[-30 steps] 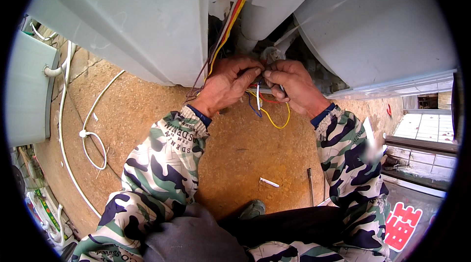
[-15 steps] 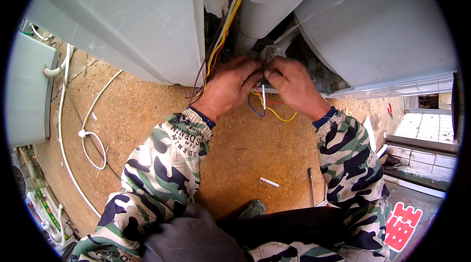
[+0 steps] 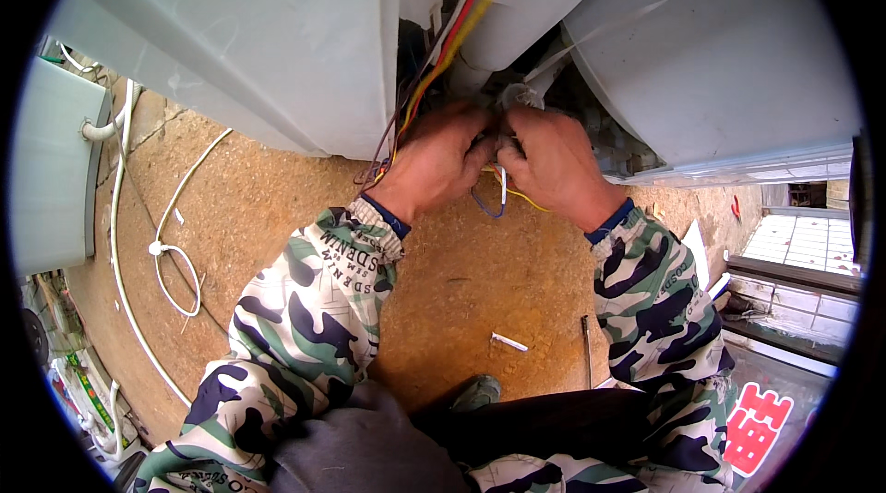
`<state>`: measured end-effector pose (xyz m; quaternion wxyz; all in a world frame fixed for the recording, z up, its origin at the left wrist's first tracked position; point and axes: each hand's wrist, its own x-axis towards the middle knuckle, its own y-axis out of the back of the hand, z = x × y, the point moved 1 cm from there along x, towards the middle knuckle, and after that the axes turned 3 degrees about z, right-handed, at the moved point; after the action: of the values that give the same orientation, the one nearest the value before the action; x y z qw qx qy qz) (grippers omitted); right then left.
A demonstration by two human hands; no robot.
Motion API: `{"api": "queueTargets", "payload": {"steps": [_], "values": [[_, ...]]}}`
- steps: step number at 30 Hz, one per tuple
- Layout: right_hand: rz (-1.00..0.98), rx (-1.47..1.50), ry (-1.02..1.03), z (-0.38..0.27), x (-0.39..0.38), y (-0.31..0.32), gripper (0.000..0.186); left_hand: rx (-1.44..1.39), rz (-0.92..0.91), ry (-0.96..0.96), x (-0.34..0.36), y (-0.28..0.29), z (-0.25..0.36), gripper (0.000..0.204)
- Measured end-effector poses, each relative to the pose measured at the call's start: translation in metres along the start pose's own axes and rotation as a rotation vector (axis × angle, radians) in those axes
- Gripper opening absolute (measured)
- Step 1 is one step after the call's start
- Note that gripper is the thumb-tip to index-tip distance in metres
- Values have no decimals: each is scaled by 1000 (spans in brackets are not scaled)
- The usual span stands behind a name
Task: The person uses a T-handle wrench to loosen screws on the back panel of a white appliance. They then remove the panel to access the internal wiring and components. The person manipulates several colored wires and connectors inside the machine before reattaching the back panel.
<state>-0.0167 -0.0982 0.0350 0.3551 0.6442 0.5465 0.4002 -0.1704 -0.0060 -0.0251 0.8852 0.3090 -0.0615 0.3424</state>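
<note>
My left hand (image 3: 443,153) and my right hand (image 3: 561,159) meet at the fingertips, in the low opening of a white appliance (image 3: 268,41). Both are closed in a pinch on thin wires, whose pinched part the fingers hide. Below them dangle a short white sleeve (image 3: 503,184), a blue wire (image 3: 484,209) and a yellow wire (image 3: 529,202). A bundle of red, yellow and dark wires (image 3: 454,41) runs down past the left hand. Just behind the fingers sits a crumpled clear plastic piece (image 3: 524,95), near a thick white pipe (image 3: 517,22).
A large rounded grey-white casing (image 3: 711,59) overhangs on the right. On the brown floor lie a small white stick (image 3: 509,342), a thin dark rod (image 3: 586,350), a looped white cord (image 3: 189,262) and a long white hose (image 3: 117,234). Another white cabinet (image 3: 55,161) stands far left.
The hands stay together but have turned slightly, with the right hand covering more of the hanging wires. The wire bundle has shifted right, and its red wire shows more.
</note>
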Motion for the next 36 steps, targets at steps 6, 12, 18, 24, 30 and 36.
{"api": "queueTargets", "payload": {"steps": [6,12,18,24,30,36], "values": [[64,-210,163,-3,-9,4,17,-135,-99,28,10,-8,-6,24],[73,-310,279,-4,-7,-7,16,-77,-162,79,8,-1,-10,27],[144,-265,265,-5,-11,-7,12,-333,-244,315,12,7,-4,28],[209,-150,147,6,-17,-11,19,-408,-249,335,15,3,-8,27],[283,241,-117,6,-13,-23,20,-474,-143,478,12,7,-1,27],[324,735,-494,-5,-11,-22,18,-520,-32,496,16,2,3,28]]}}
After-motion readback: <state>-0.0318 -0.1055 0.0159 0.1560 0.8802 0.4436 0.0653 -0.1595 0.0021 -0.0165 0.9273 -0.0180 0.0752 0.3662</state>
